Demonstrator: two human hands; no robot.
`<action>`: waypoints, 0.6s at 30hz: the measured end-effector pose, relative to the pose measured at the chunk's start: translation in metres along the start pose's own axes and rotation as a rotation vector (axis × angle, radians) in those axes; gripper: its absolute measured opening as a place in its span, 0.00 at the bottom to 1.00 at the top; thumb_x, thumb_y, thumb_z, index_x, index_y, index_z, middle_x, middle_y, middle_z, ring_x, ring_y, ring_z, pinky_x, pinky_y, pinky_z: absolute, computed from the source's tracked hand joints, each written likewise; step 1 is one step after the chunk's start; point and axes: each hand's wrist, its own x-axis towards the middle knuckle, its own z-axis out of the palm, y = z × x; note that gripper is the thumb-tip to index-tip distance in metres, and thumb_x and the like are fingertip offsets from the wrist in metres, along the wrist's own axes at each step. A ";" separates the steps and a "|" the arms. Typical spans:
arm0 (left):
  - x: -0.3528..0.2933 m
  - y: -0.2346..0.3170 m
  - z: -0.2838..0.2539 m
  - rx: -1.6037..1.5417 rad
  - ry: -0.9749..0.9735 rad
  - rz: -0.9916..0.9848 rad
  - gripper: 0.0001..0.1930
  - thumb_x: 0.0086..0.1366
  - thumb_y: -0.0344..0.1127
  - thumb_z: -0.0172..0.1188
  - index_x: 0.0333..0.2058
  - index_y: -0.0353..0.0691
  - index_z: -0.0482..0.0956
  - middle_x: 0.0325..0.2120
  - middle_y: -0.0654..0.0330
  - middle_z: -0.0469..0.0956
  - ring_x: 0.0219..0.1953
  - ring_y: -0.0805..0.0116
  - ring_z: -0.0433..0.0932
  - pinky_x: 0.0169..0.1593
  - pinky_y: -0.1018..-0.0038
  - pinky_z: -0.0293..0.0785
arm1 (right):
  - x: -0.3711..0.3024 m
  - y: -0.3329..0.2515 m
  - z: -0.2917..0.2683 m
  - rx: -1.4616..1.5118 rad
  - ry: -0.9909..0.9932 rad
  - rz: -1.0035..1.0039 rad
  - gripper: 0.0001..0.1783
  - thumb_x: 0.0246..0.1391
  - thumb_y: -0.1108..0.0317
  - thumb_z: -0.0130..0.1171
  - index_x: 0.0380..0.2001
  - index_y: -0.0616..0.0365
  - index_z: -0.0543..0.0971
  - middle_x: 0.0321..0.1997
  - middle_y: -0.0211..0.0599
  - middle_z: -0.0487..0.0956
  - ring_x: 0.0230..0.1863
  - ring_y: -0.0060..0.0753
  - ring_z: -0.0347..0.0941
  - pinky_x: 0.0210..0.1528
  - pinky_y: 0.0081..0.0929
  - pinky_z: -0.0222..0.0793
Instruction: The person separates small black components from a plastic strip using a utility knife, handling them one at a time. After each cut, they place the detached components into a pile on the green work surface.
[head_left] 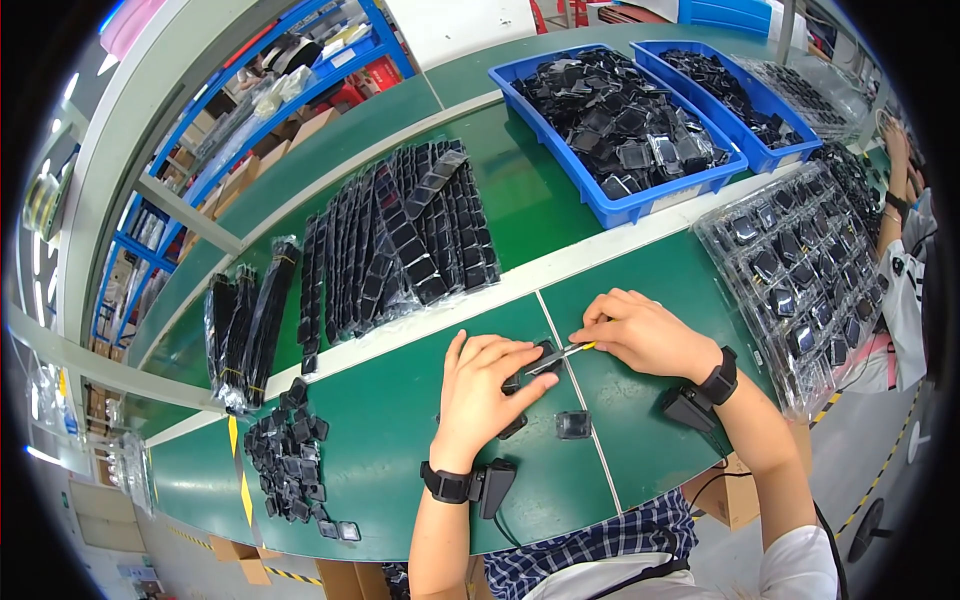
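The left hand [484, 392] comes in along a forearm from about 7 o'clock, its palm turned down and its fingers pointing to 1 and 2 o'clock; the thumb and forefinger lie on either side of a small black piece [546, 351], and whether they pinch it or only steady it I cannot tell. The right hand [645, 336] arrives from 5 o'clock, its wrist bent so that the knuckles face 11 o'clock; its fingers are curled closed around a slim metal tool [566, 354] with yellow on the handle, whose tip reaches toward 8 o'clock, over the black piece, between the hands on the green surface [385, 430].

Seen from the hands, a loose black square [573, 425] lies close by at 6 o'clock; a blue bin [622, 211] near 1 o'clock is heaped with dark squarish pieces; just beyond it a second blue bin [762, 160] holds more dark pieces; at 2 o'clock a clear plastic tray [799, 399] carries rows of black pieces in its compartments; packed black strips [400, 235] lie toward 10 o'clock, bundled ones [270, 325] at 9; a loose pile [285, 455] sits past 8.
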 end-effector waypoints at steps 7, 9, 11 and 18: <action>0.009 -0.015 0.017 0.036 0.116 0.017 0.08 0.57 0.42 0.75 0.35 0.50 0.90 0.38 0.69 0.84 0.47 0.63 0.77 0.58 0.60 0.67 | 0.002 -0.001 0.000 0.022 -0.015 0.004 0.13 0.56 0.71 0.66 0.45 0.46 0.88 0.46 0.26 0.78 0.50 0.35 0.73 0.54 0.34 0.69; 0.010 -0.016 0.019 -0.012 0.134 -0.001 0.08 0.55 0.43 0.76 0.34 0.51 0.91 0.35 0.69 0.82 0.46 0.63 0.76 0.57 0.62 0.65 | 0.002 0.001 0.000 0.030 -0.018 0.007 0.13 0.56 0.71 0.66 0.45 0.46 0.88 0.46 0.26 0.78 0.50 0.35 0.73 0.55 0.34 0.68; 0.009 -0.017 0.021 -0.039 0.119 -0.032 0.08 0.55 0.43 0.76 0.33 0.52 0.91 0.35 0.69 0.82 0.47 0.64 0.76 0.58 0.63 0.64 | 0.002 0.004 0.004 0.062 0.008 -0.023 0.14 0.55 0.71 0.66 0.45 0.46 0.88 0.46 0.26 0.77 0.51 0.35 0.72 0.58 0.35 0.66; 0.009 -0.018 0.020 -0.133 0.049 -0.126 0.08 0.55 0.44 0.76 0.33 0.54 0.91 0.37 0.72 0.81 0.51 0.65 0.73 0.63 0.61 0.57 | 0.008 0.008 0.016 0.159 0.045 -0.055 0.14 0.57 0.73 0.66 0.44 0.44 0.88 0.45 0.26 0.77 0.51 0.36 0.72 0.64 0.40 0.63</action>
